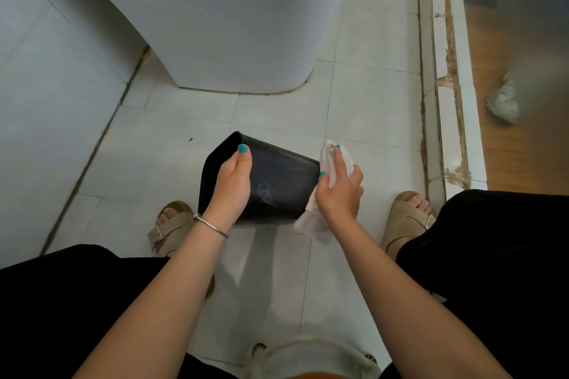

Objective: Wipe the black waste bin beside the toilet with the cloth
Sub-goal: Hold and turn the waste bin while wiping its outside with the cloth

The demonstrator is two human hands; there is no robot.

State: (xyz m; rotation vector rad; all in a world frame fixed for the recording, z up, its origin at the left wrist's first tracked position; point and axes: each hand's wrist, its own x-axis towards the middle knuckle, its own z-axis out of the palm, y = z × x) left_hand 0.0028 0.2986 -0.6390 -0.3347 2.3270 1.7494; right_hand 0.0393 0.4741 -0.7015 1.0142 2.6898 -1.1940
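The black waste bin (280, 175) is tipped on its side above the tiled floor, its open mouth to the left and its base to the right. My left hand (234, 183) grips the bin near the rim, thumb lying over the top wall. My right hand (338, 188) holds a white cloth (311, 221) against the bin's base end; the cloth hangs down below the hand. Pale streaks show on the bin's upper wall.
The white toilet (234, 18) stands just beyond the bin. A tiled wall (46, 86) runs on the left, and a raised white threshold (443, 101) with a wooden floor behind it on the right. My feet in beige sandals flank the bin.
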